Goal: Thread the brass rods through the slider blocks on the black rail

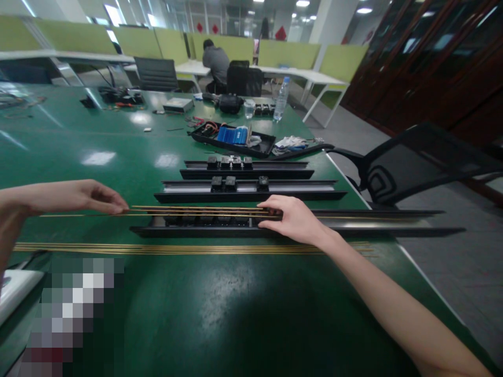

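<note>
My left hand (pixel 84 196) pinches thin brass strips (pixel 196 212) at their left part, holding them just above the green table (pixel 220 314). My right hand (pixel 293 219) grips the same strips further right, fingers resting on the nearest long black track (pixel 353 226), which has several small black blocks inside it. Two more black tracks (pixel 251 189) (pixel 245 168) lie parallel behind it, each carrying small black blocks.
A bundle of brass strips (pixel 188 249) lies flat on the table in front of the tracks. A black tray (pixel 236 137) with a blue part, gloves, a water bottle (pixel 281 99) and tools sit further back. A black chair (pixel 412 162) stands at right. A person (pixel 216 63) sits far back.
</note>
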Demonstrator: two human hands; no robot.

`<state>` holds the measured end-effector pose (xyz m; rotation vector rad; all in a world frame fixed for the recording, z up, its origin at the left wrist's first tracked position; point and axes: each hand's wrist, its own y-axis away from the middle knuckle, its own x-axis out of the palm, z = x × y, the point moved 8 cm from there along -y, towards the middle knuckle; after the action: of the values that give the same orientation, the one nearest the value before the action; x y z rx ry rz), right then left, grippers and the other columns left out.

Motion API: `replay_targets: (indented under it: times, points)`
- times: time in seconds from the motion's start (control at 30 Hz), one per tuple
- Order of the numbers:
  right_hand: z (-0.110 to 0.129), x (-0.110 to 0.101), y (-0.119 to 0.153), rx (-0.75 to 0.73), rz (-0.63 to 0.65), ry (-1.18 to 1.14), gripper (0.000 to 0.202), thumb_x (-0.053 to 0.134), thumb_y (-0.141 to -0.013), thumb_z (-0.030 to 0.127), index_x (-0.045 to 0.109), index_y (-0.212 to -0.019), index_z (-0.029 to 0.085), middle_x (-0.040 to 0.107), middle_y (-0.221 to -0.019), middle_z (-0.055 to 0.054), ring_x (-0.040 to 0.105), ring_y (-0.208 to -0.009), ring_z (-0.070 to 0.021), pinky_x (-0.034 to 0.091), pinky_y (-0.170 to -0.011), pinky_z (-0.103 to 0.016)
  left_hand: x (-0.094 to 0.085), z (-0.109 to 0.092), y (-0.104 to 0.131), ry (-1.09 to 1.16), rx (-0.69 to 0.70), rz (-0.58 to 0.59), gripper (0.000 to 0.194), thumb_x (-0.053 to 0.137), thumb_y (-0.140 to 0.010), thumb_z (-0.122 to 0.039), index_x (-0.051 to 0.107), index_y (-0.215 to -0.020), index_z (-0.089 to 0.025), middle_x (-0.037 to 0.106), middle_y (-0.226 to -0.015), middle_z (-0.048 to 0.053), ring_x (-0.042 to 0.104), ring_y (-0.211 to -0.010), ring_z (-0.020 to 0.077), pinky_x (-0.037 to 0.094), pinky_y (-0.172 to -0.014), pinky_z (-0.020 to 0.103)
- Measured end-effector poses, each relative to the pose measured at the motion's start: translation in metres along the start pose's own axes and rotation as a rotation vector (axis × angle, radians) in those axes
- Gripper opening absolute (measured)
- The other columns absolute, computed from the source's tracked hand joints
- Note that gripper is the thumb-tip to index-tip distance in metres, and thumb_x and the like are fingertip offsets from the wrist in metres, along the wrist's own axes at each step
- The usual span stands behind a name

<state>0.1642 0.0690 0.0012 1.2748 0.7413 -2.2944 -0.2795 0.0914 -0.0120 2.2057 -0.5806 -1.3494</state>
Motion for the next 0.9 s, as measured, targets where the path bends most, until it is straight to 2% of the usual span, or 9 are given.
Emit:
replay_targets:
  times: [0.13,0.23,0.33,0.47,0.53,0.73,0.83,0.9]
  points:
    - [-0.001,0.000,0.000,-0.001,0.003,0.012,0.035,0.077,-0.083,0.035,0.072,-0.114,0.020,0.073,-0.100,-0.005,0.067,-0.085,-0.0198,0.052,-0.078,-0.032,-0.014,-0.011,0.006,-0.017,-0.016,-0.187,0.059,0.068,-0.071,-0.073,0.073,-0.115,-0.034,0.071,-0.129,-0.010,0.059,-0.125,0.0215,0.033,-0.116,0.035]
    - [-0.001,0.001,0.001,-0.011,0.005,0.047,0.037,0.076,-0.084,0.035,0.070,-0.117,0.021,0.073,-0.104,-0.005,0.067,-0.089,-0.0211,0.053,-0.081,-0.034,-0.015,-0.037,0.015,-0.057,0.016,-0.290,0.071,0.067,-0.069,-0.077,0.069,-0.122,-0.030,0.070,-0.131,-0.005,0.061,-0.121,0.0248,0.039,-0.111,0.037]
    - [0.002,0.001,0.003,-0.028,-0.003,0.077,0.046,0.075,-0.083,0.038,0.066,-0.126,0.022,0.071,-0.114,-0.007,0.067,-0.098,-0.0239,0.053,-0.086,-0.037,0.001,-0.077,0.021,-0.113,0.127,-0.291,0.068,0.065,-0.076,-0.072,0.065,-0.129,-0.030,0.067,-0.136,-0.002,0.062,-0.119,0.0241,0.044,-0.107,0.036]
    - [0.012,0.002,0.004,-0.042,-0.032,0.076,0.055,0.075,-0.083,0.043,0.062,-0.132,0.022,0.068,-0.124,-0.010,0.064,-0.110,-0.0269,0.053,-0.092,-0.041,0.028,-0.129,0.026,-0.203,0.327,-0.320,0.069,0.069,-0.075,-0.067,0.062,-0.133,-0.030,0.063,-0.140,0.002,0.059,-0.124,0.0261,0.044,-0.108,0.038]
    - [0.019,0.003,0.003,-0.063,-0.048,0.063,0.054,0.075,-0.084,0.041,0.062,-0.132,0.020,0.067,-0.127,-0.010,0.063,-0.114,-0.0268,0.052,-0.095,-0.041,0.042,-0.149,0.025,-0.259,0.413,-0.331,0.071,0.069,-0.075,-0.065,0.061,-0.135,-0.027,0.063,-0.139,0.006,0.061,-0.122,0.0282,0.047,-0.106,0.041]
    - [0.037,0.012,-0.011,-0.120,-0.072,0.092,0.056,0.079,-0.081,0.040,0.063,-0.131,0.018,0.069,-0.125,-0.012,0.062,-0.115,-0.0284,0.048,-0.098,-0.044,0.078,-0.191,0.015,-0.377,0.588,-0.412,0.071,0.069,-0.072,-0.066,0.065,-0.131,-0.027,0.069,-0.129,0.008,0.065,-0.113,0.0294,0.051,-0.098,0.040]
    - [0.039,0.019,-0.020,-0.130,-0.038,0.098,0.057,0.080,-0.080,0.038,0.064,-0.131,0.017,0.071,-0.122,-0.012,0.064,-0.110,-0.0276,0.049,-0.094,-0.042,0.094,-0.204,0.008,-0.416,0.643,-0.412,0.060,0.068,-0.075,-0.061,0.068,-0.125,-0.026,0.071,-0.122,0.007,0.067,-0.107,0.0283,0.052,-0.092,0.037]
    - [0.037,0.022,-0.025,-0.115,-0.029,0.102,0.054,0.080,-0.080,0.035,0.065,-0.130,0.018,0.072,-0.120,-0.011,0.065,-0.107,-0.0268,0.049,-0.093,-0.041,0.098,-0.209,0.006,-0.422,0.676,-0.439,0.054,0.067,-0.078,-0.059,0.070,-0.120,-0.024,0.072,-0.117,0.008,0.067,-0.105,0.0280,0.052,-0.089,0.037]
